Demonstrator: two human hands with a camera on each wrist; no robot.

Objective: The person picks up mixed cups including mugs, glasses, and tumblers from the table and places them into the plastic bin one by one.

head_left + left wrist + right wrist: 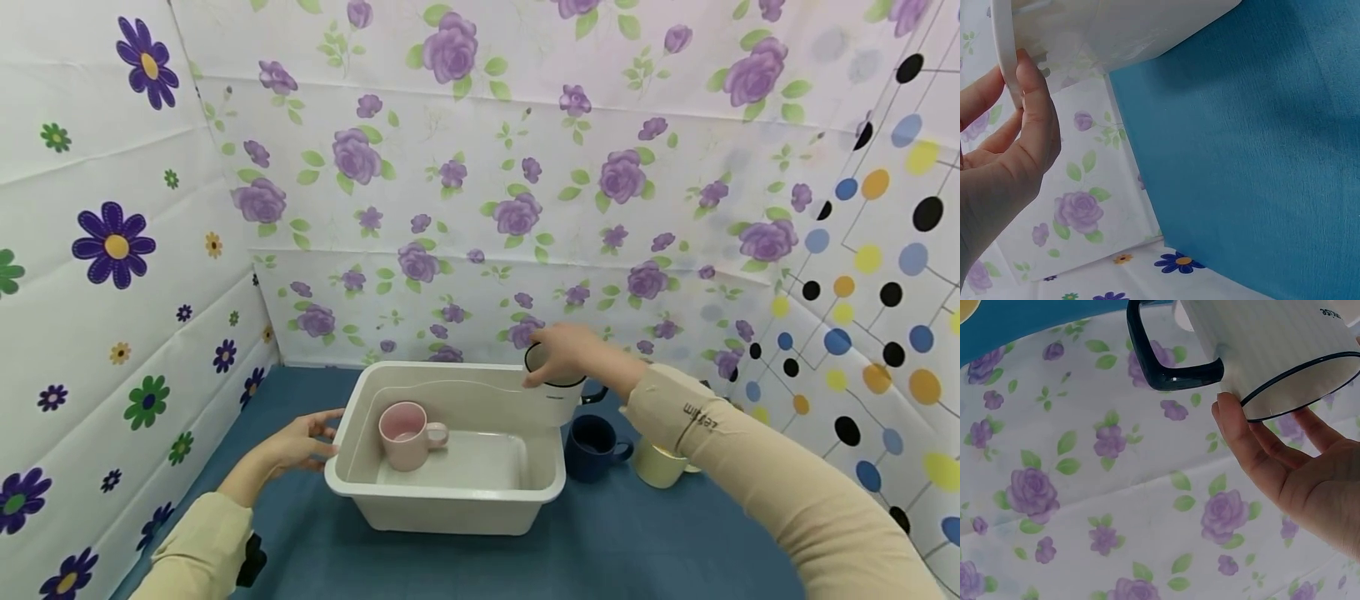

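Note:
A white mug [553, 403] with a dark rim and dark handle is held upright by my right hand [566, 354], which grips it at the rim from above. The mug is at the basin's right wall. In the right wrist view, the mug [1285, 350] shows the fingers [1241, 425] at its rim. My left hand [296, 442] holds the left rim of the white plastic basin [442, 492]; in the left wrist view, fingers [1034, 87] lie about the rim edge. Inside the basin, toward the left, stands a pink mug [405, 442].
Just right of the basin stands a navy mug [588, 454], with a pale yellow mug [658, 468] beyond it, partly covered by the right sleeve. Blue cloth [600, 550] covers the table. Patterned sheets [465, 208] enclose the back and sides.

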